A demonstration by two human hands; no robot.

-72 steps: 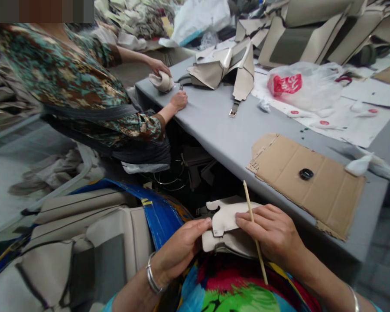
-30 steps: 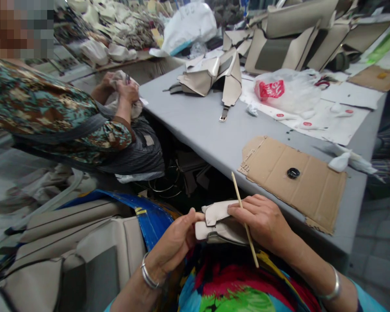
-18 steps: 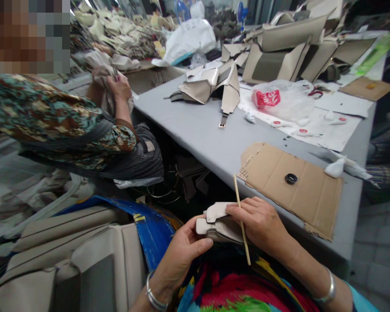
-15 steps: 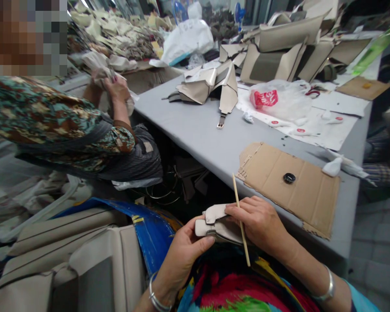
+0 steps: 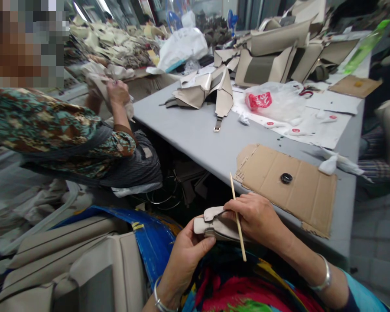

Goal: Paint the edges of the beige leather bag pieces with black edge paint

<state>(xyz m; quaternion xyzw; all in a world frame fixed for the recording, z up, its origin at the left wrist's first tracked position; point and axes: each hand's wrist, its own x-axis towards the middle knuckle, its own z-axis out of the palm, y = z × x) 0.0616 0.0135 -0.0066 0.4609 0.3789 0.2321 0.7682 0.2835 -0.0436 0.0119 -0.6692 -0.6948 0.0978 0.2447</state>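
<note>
A beige leather-like piece point(image 5: 227, 229) with dark edges and a rounded tab is held low in front of me. My left hand point(image 5: 190, 249) grips its left end, the thumb pressed along the lower side. At the other end, my right hand point(image 5: 251, 216) pinches the piece near the tab. A thin wooden stick point(image 5: 237, 221) is also tucked in the right hand's fingers, slanting across the piece with both ends sticking out. Parts of the piece behind the right hand are hidden.
On the grey table point(image 5: 182, 130) lie a cardboard sheet point(image 5: 263, 173) with a small black lid point(image 5: 286, 178), a plastic bag point(image 5: 279, 102) and beige bag parts point(image 5: 266, 65). More beige pieces point(image 5: 120, 260) lie in a blue container point(image 5: 149, 242) at left. A co-worker point(image 5: 58, 130) handles fabric beyond.
The view has shifted slightly, so the table things sit a little further left. Both hands keep their hold on the piece and stick, with hardly any movement between them.
</note>
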